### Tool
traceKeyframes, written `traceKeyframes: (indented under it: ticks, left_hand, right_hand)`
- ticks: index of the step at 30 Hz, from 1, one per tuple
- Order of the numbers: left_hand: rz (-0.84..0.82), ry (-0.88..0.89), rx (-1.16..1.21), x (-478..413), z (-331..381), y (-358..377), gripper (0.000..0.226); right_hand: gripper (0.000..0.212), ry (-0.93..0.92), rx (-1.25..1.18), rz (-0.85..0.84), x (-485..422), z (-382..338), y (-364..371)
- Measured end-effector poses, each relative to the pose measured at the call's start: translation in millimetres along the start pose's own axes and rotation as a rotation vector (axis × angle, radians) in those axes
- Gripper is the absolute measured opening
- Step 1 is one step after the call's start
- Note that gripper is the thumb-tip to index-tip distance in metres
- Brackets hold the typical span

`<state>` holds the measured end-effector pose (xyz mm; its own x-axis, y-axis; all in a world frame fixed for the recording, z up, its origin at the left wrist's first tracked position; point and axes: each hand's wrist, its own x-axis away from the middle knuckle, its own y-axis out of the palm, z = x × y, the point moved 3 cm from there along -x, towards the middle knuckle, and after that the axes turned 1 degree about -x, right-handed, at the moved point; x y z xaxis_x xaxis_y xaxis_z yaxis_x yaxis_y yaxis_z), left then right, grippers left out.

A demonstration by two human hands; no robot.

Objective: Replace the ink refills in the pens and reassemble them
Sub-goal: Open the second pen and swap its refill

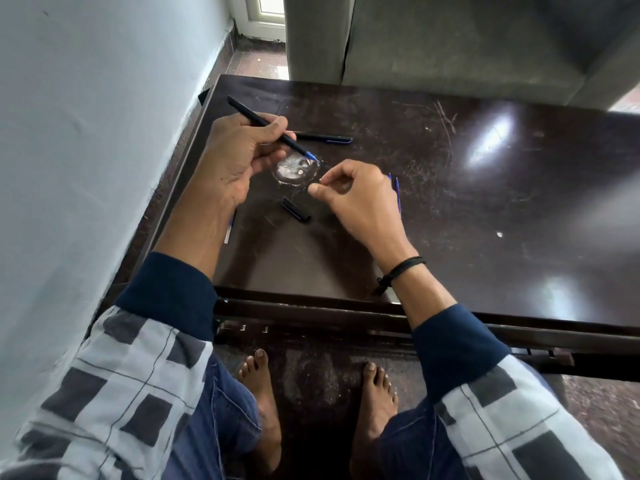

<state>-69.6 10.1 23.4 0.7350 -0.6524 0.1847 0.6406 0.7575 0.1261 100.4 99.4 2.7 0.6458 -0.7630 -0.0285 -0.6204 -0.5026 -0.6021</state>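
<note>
The left hand [235,157] gripped one slim black pen barrel [256,120] above the dark wooden table [450,220]. The right hand [360,202] pinched thumb to forefinger, contents unclear. One capped black pen [325,138], one black cap [296,210] and two blue refills [398,195] lay nearby.

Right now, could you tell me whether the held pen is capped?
Uncapped: the pen in the left hand shows its bare blue tip, and a loose cap lies on the table.
</note>
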Motion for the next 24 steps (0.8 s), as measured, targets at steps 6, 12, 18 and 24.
traceKeyframes:
  ticks: [6, 12, 18, 24]
  left_hand:
    - [0.083, -0.018, 0.072, -1, -1, -6, 0.004]
    - [0.043, -0.037, 0.066, -1, -4, -1, 0.005]
    - [-0.004, -0.048, 0.065, -2, -9, 3, 0.006]
    - [0.011, -0.085, 0.151, -3, -7, 2, 0.005]
  right_hand:
    - [0.03, -0.433, 0.422, -0.179, 18, -9, 35]
    - [0.01, -0.413, 0.504, -0.2, 20, -11, 35]
    - [0.027, -0.269, 0.382, -0.137, 17, -9, 28]
    - [0.023, 0.148, -0.268, 0.053, -3, 4, 1]
